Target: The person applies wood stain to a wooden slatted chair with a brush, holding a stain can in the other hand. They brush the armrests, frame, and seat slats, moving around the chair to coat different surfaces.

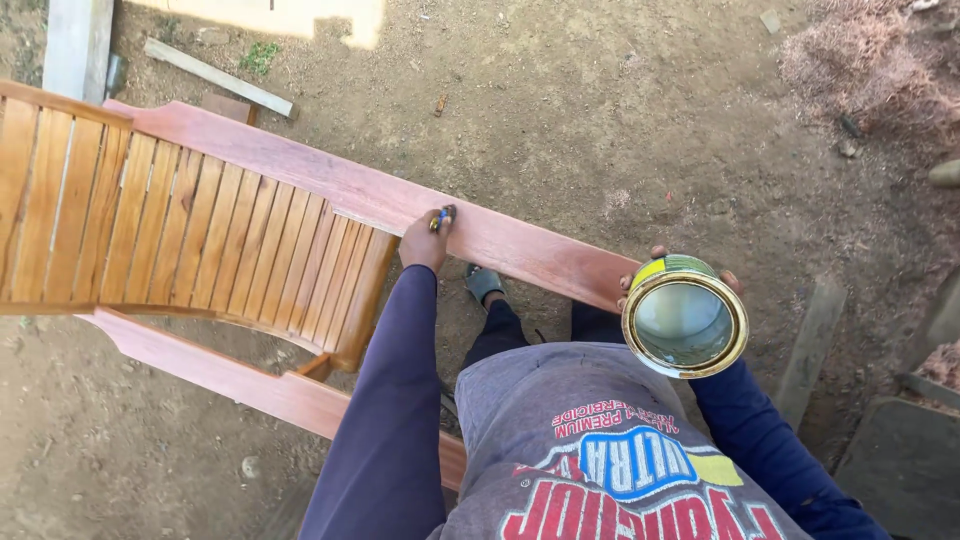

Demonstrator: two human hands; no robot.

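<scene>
My left hand [424, 242] grips a small paintbrush [441, 217] and presses it against the reddish top rail [300, 170] of a wooden slatted frame [170, 225]. My right hand [690, 275], mostly hidden, holds an open round tin [684, 320] with a gold rim and clear liquid inside, beside the rail's near end. The rail looks glossy around the brush. Both arms wear dark blue sleeves.
The frame stands on bare dirt ground. A second reddish rail [220, 370] runs below the slats. Loose wood offcuts [218, 78] lie at the far left, a plank [812, 345] at right, dry brush [860, 60] at top right. My foot [484, 283] shows under the rail.
</scene>
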